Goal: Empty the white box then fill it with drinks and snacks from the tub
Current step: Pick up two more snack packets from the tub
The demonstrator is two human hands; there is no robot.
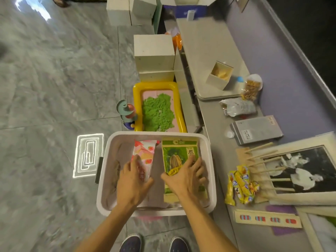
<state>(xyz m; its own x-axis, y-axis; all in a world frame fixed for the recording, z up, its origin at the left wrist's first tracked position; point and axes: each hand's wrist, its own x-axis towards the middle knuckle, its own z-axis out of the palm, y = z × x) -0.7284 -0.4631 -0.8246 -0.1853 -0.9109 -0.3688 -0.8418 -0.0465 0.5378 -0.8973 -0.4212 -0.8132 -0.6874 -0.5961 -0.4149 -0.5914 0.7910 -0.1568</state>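
A: Quick one, what step am I logging?

B: I'd call it the fill stage, picking from the tub [156,135]. Both hands are down in it. The left hand [133,180] has its fingers curled over the lower end of the pink packet [145,151], thumb on the other side, so that's a hold. The right hand [185,177] lies on the green bag [178,155], fingers spread and near straight, thumb at the bag's edge. It's pressing, no closed grip that I see.

A: And the box?

B: I take the small box [219,77] up on the counter [272,57] to be it. It's well apart from the tub, tilted, mouth open. Something pale shows inside, too blurred to name, so I can't say it's emptied.

A: Materials?

B: Tub is smooth hard plastic, deep, with rounded corners. Pink packet is a long slim glossy wrap with a strawberry print. Green bag is flat, wide and shiny, likely slippery. Box looks like stiff card, square.

A: Next move?

B: My guess is the right hand must close on the bag's edge. Then both lift clear of the rim and carry right to the counter. The flat bag may need turning on end to go in.
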